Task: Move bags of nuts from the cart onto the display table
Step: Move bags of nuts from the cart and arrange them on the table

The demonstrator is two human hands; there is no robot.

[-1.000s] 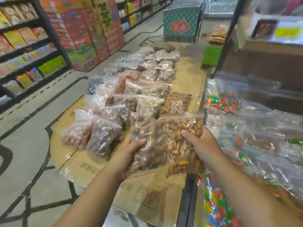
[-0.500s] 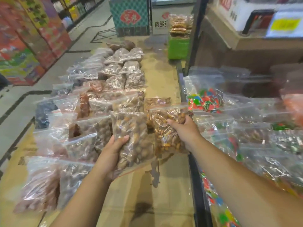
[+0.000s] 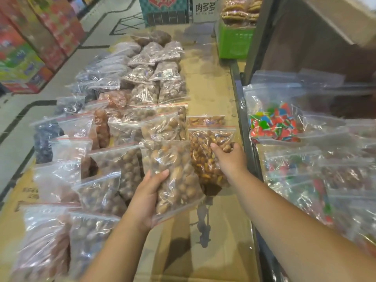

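Observation:
My left hand point(image 3: 147, 197) grips a clear zip bag of round brown nuts point(image 3: 175, 176) by its lower left edge, just above the cardboard-covered display table point(image 3: 213, 241). My right hand point(image 3: 230, 157) holds a clear bag of orange-brown nuts point(image 3: 205, 157) against the table, fingers curled over its upper right side. Rows of several more nut bags point(image 3: 142, 92) lie on the table beyond and to the left. No cart is in view.
Bags of coloured candy point(image 3: 274, 123) fill a bin to the right, past a dark metal rail point(image 3: 244, 127). A green crate point(image 3: 234, 41) of packaged snacks stands at the table's far end. The aisle floor and stacked colourful boxes point(image 3: 30, 41) lie left.
Both hands have carried their bags forward and lower toward the table. The right bag now lies behind the front row of bags; the view has shifted left and nearer.

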